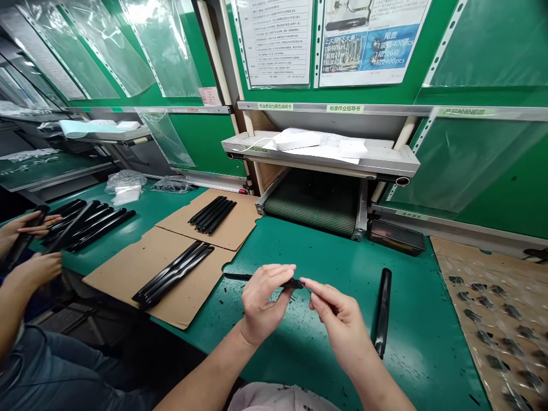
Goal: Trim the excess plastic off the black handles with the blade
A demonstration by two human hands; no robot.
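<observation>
My left hand (263,299) is wrapped around a slim black plastic strip (237,277), which sticks out to the left of the fist and a short way past the fingers on the right. Close by, my right hand (336,311) pinches at the strip's right end, index finger and thumb near its tip; what lies between them is too small to name. A longer glossy black plastic part (384,308) lies on the green table to the right of my right hand. Small black scraps are scattered on the table around both hands.
Black parts (173,274) lie on cardboard (115,268) at left, with more slim strips (213,214) behind. A conveyor (312,202) runs under a shelf (321,157). A dark tray (397,235) and cardboard with small parts (499,319) stand right. A co-worker's hands (40,268) hold black parts.
</observation>
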